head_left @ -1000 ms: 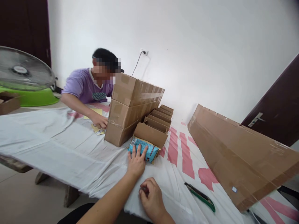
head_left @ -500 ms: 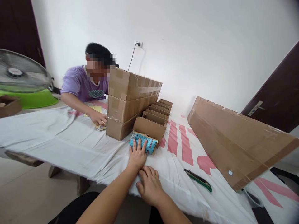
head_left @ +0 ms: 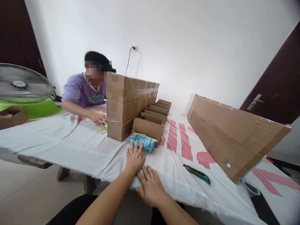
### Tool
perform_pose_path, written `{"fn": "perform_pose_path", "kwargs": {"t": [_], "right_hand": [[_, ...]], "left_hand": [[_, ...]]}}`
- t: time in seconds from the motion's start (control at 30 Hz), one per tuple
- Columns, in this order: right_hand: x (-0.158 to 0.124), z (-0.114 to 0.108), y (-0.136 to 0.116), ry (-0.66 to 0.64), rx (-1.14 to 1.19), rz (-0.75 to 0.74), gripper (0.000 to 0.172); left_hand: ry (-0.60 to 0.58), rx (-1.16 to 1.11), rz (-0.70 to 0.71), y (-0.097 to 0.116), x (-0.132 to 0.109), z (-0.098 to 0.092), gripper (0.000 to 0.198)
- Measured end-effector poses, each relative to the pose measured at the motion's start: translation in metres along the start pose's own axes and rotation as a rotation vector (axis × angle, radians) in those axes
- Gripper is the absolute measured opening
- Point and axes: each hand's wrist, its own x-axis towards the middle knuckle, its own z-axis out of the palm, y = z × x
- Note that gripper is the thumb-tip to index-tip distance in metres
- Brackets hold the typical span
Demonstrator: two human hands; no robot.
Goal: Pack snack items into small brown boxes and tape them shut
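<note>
My left hand [head_left: 135, 157] lies with spread fingers at the near side of a blue packet [head_left: 146, 143], its fingertips on the packet's lower edge. The packet rests on the white cloth against the front of a brown open box [head_left: 148, 128]. My right hand [head_left: 150, 184] is flat at the table's front edge, fingers apart, holding nothing, just right of my left wrist. More open boxes [head_left: 156, 111] stand in a row behind the first one. Closed taped cartons [head_left: 115, 113] are stacked beside them on the left.
A green utility knife [head_left: 197, 174] lies at the right. Beyond it leans a large cardboard sheet [head_left: 234, 134], with a plastic cup [head_left: 252, 187] near its corner. Across the table, a person in purple [head_left: 82, 90] touches yellow papers [head_left: 101, 128]. A fan [head_left: 23, 83] stands far left.
My left hand has slid back a little toward me, off the packet's middle. My right hand's fingers have straightened and spread. The camera view has shifted slightly.
</note>
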Motion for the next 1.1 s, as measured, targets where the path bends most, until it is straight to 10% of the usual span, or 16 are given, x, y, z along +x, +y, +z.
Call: {"fn": "perform_pose_path", "kwargs": {"t": [1.1], "right_hand": [[-0.032, -0.006, -0.01, -0.117, -0.082, -0.052, 0.089]], "left_hand": [[-0.381, 0.088, -0.056, -0.022, -0.032, -0.024, 0.071]]}}
